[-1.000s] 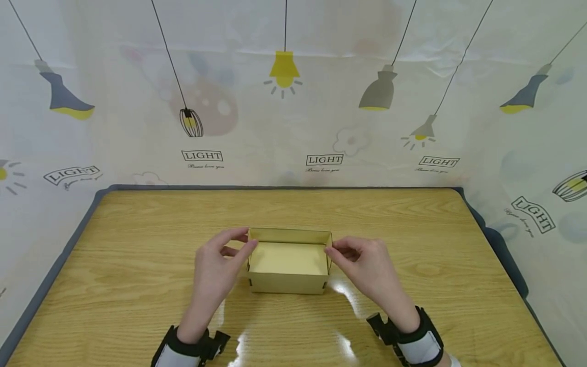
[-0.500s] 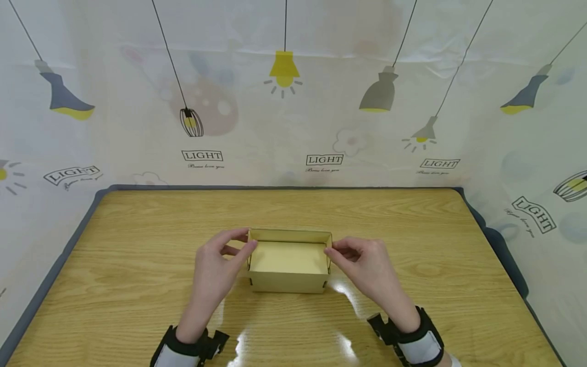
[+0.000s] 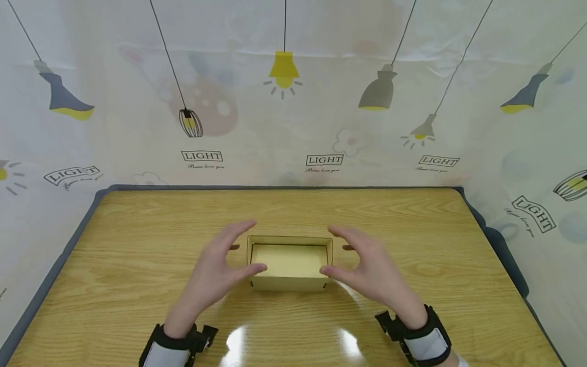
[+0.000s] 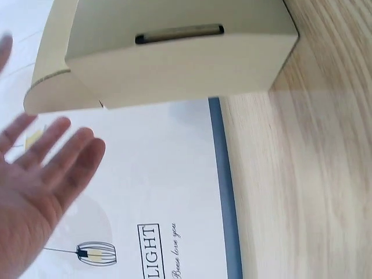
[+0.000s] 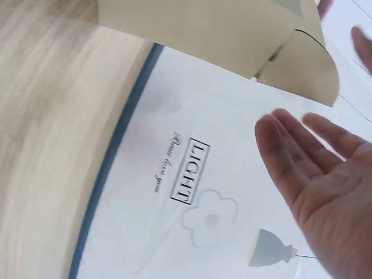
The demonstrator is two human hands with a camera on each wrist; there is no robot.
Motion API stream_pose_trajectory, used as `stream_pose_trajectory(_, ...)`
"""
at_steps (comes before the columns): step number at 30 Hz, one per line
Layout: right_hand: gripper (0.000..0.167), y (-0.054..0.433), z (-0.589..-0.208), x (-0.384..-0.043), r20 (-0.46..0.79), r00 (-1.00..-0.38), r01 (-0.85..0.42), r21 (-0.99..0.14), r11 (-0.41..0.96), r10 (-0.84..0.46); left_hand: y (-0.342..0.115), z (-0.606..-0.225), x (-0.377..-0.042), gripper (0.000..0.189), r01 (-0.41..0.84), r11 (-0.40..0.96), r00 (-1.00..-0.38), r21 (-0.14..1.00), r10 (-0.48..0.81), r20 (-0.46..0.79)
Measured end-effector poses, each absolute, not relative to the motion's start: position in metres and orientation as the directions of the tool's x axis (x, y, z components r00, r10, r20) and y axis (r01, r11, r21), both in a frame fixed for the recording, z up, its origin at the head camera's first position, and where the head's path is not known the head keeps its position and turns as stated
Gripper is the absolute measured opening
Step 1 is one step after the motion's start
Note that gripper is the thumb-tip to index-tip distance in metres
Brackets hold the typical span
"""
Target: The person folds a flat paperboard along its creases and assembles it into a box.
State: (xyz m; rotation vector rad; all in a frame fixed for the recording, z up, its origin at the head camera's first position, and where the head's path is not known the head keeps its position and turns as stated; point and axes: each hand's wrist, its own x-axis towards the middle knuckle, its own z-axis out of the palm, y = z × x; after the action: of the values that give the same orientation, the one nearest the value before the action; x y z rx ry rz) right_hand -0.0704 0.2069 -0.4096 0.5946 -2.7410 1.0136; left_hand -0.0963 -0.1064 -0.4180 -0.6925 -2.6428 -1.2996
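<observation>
A small pale-yellow cardboard box [image 3: 288, 284], open at the top, sits on the table between the two hands. My left hand [image 3: 212, 266] is spread at its left end, the thumb tip overlapping the front left corner in the head view. At the other end is my right hand [image 3: 370, 266], its thumb tip in front of the right corner; contact cannot be told. Both hands' fingers stand apart from the side walls. In the left wrist view the box [image 4: 180, 70] shows a narrow slot and a rounded flap. A rounded flap [image 5: 305, 70] also shows in the right wrist view.
The wood-grain table [image 3: 137, 244] has a grey-blue edge strip [image 3: 284, 187]. Behind and beside it hangs a white cloth [image 3: 257, 117] printed with lamps. Black straps [image 3: 426, 336] with small cameras circle both wrists.
Both hands have let go of the box's side walls and spread their fingers outward, thumbs lower towards the front. The box stays in place; its rear rim appears slightly lower.
</observation>
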Motion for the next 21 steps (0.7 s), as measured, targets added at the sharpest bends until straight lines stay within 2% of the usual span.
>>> stream_pose_trajectory(4,0.109,0.208,-0.419,-0.074,0.229,-0.882,-0.464,-0.583,0.667,-0.413,-0.109,-0.421,-0.097,0.108,0.527,0.552,-0.834,0.646,0.483,0.268)
stream_pose_trajectory(8,0.123,0.207,-0.427,-0.077,0.185,-0.870,-0.466,-0.614,0.637,-0.458,-0.109,-0.425,-0.097,0.111,0.525,0.568,-0.827,0.634,0.515,0.225)
stream_pose_trajectory(15,0.121,0.206,-0.434,-0.081,0.217,-0.846,-0.501,-0.638,0.585,-0.487,-0.108,-0.429,-0.098,0.108,0.495,0.567,-0.838,0.659,0.512,0.189)
stream_pose_trajectory(21,0.101,0.205,-0.436,-0.081,0.219,-0.855,-0.491,-0.637,0.594,-0.471,-0.108,-0.432,-0.100,0.096,0.499,0.554,-0.835,0.667,0.514,0.198)
